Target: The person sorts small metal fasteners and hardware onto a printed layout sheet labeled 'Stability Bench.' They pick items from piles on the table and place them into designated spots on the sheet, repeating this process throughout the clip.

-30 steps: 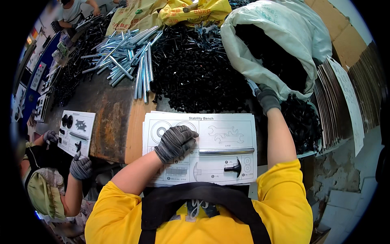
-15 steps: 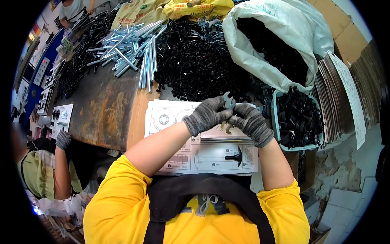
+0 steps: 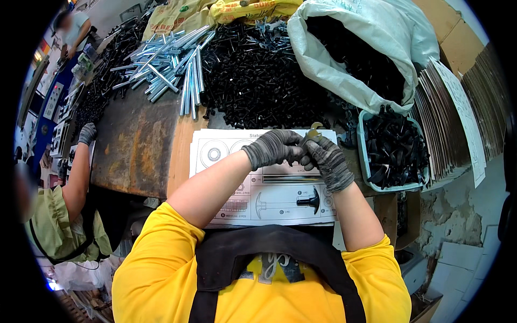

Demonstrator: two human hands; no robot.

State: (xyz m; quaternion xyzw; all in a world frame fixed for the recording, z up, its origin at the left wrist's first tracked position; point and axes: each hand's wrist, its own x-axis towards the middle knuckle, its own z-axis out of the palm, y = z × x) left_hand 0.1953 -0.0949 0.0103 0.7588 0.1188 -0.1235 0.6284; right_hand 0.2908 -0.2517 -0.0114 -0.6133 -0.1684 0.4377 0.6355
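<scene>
Counted one metal wrench (image 3: pixel 314 131), gripped by the gloved right hand (image 3: pixel 329 164), above the upper right of the printed sheets (image 3: pixel 201 173) on the tabletop (image 3: pixel 132 153). Saw left hand (image 3: pixel 273 149) just beside, fingers curled; cannot tell its hold. On sheets: one silver tube (image 3: pixel 291 178), one black T-shaped handle (image 3: pixel 309 201).

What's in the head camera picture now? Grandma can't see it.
A gloved left hand and right hand, the right holding a metal wrench, meet over a printed sheet bearing a silver tube and a black T-shaped part. Beyond lie a pile of silver tubes and black bolts; a white sack and a bin of black parts stand to the right.
</scene>
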